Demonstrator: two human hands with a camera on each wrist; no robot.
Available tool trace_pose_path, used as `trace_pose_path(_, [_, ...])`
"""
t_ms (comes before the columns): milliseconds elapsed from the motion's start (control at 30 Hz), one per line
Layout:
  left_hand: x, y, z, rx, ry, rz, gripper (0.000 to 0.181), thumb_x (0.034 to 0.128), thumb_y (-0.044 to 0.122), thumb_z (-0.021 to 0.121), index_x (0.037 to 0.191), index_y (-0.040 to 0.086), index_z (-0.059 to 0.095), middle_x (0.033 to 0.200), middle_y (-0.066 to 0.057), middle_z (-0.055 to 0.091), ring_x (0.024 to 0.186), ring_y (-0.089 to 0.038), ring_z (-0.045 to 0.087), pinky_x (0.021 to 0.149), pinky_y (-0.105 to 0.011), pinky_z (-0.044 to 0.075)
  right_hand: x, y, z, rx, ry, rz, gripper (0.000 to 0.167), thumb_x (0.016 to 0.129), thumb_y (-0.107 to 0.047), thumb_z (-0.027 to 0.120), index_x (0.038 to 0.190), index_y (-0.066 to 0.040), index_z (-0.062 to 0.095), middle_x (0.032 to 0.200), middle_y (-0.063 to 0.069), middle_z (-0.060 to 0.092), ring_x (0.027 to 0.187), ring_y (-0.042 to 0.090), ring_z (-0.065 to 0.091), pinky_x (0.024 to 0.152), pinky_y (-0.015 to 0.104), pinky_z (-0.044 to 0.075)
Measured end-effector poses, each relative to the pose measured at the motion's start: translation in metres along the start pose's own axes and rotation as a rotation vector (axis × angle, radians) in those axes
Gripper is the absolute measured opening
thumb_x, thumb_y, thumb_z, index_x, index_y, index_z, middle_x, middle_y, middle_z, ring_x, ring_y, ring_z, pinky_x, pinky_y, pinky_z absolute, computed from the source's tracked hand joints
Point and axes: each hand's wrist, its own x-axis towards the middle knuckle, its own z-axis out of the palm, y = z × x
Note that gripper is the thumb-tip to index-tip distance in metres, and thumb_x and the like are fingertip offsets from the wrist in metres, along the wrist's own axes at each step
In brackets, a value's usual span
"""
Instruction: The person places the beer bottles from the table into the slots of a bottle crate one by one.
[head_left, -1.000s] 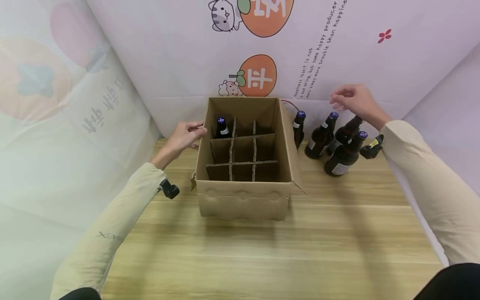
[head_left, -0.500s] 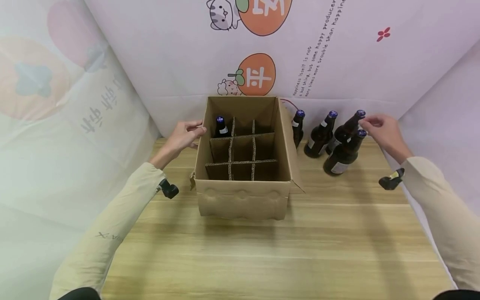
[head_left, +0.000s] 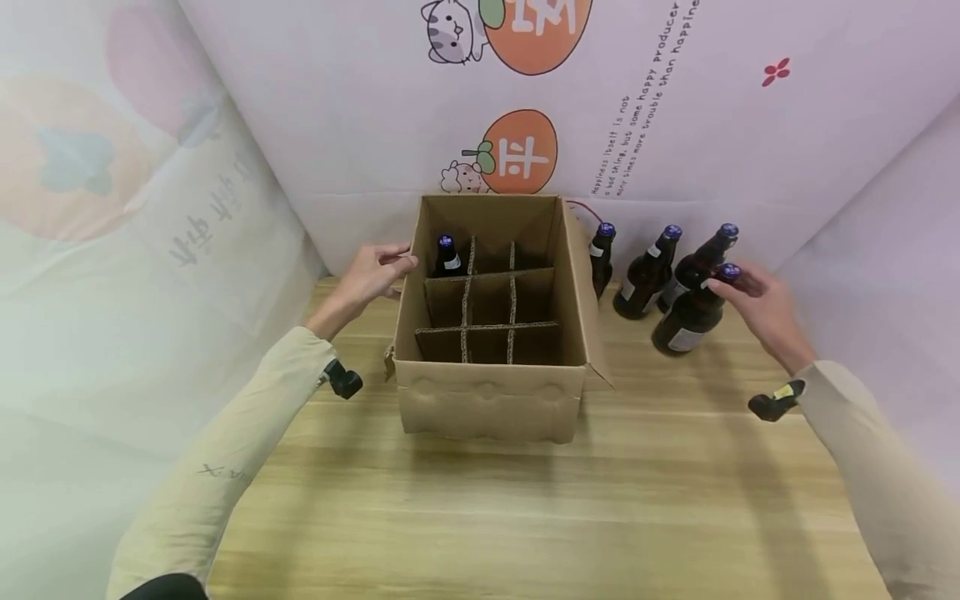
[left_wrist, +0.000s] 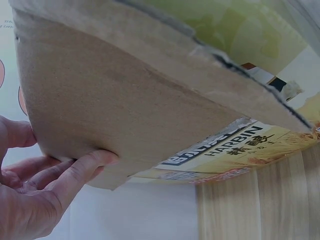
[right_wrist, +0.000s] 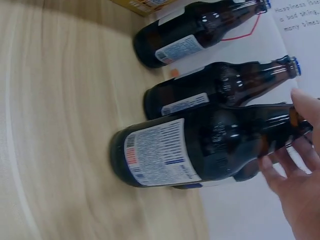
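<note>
A cardboard box (head_left: pixel 487 400) with dividers stands on the table, one dark bottle (head_left: pixel 447 258) in its back left compartment. The left hand (head_left: pixel 367 279) rests at the box's left rim; in the left wrist view its fingers lie against the cardboard flap (left_wrist: pixel 100 90). At the right, the right hand (head_left: pixel 767 308) has thumb and fingers around the neck of the front bottle (head_left: pixel 684 321). The right wrist view shows that hand (right_wrist: pixel 300 185) at the neck of the labelled bottle (right_wrist: pixel 200 145), which stands upright on the table.
Three more bottles stand behind and left of the gripped one: one beside the box (head_left: pixel 601 258), one in the middle (head_left: pixel 645 279) and one close behind (head_left: pixel 697 265). A printed white sheet (head_left: pixel 360 125) rises behind the wooden table (head_left: pixel 480 517). A thin red cord shows near the box.
The right hand moved from above the bottles, out to the right, then down and forward to the front bottle's neck. The left hand has stayed at the box.
</note>
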Motion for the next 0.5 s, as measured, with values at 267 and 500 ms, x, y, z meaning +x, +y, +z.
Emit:
trace_pose_path(267, [0.000, 0.002, 0.000, -0.014, -0.002, 0.014, 0.058, 0.1065, 0.015, 0.058, 0.159, 0.000, 0.038, 0.156, -0.024, 0.049, 0.139, -0.040, 0.055, 0.078, -0.026, 0.066, -0.001, 0.009, 0.009, 0.051, 0.102, -0.034, 0.041, 0.100, -0.025, 0.073, 0.131, 0.000, 0.066, 0.099, -0.036, 0.067, 0.096, -0.013, 0.062, 0.080, 0.002, 0.047])
trace_pose_path(500, [-0.003, -0.001, 0.000, -0.020, 0.002, 0.025, 0.057, 0.1063, 0.013, 0.059, 0.157, -0.003, 0.039, 0.156, -0.025, 0.049, 0.137, -0.041, 0.056, 0.074, -0.024, 0.065, -0.001, 0.011, 0.019, 0.053, 0.123, -0.086, 0.041, 0.099, -0.020, 0.074, 0.127, 0.010, 0.065, 0.100, -0.031, 0.069, 0.096, -0.014, 0.064, 0.081, 0.000, 0.049])
